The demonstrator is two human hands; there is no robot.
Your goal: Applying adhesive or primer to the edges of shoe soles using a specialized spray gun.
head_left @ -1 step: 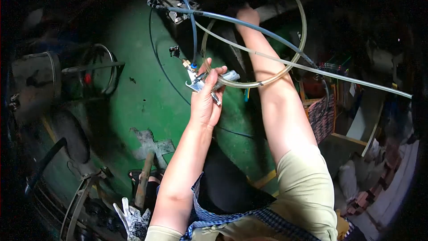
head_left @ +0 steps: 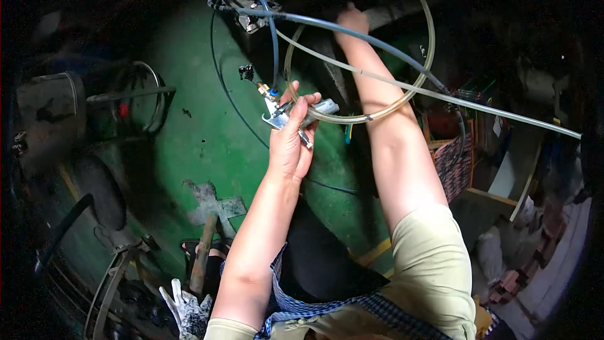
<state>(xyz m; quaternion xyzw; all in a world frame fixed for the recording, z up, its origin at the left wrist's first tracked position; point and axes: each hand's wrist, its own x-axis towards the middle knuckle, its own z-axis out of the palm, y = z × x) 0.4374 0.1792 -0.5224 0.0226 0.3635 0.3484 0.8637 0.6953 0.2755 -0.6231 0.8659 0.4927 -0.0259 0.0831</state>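
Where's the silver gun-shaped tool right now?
In the head view, just left of centre, the silver gun-shaped tool is in the left hand, below the blue hose.

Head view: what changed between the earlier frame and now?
Very little: the right hand has shifted slightly to the right. No grasp or release is visible, though it's too dark there to tell what that hand touches. Unchanged: the left hand holding the silver gun-like tool.

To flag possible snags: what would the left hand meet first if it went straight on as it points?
Probably the thin translucent plastic tube crossing ahead of the left hand; depth is unclear.
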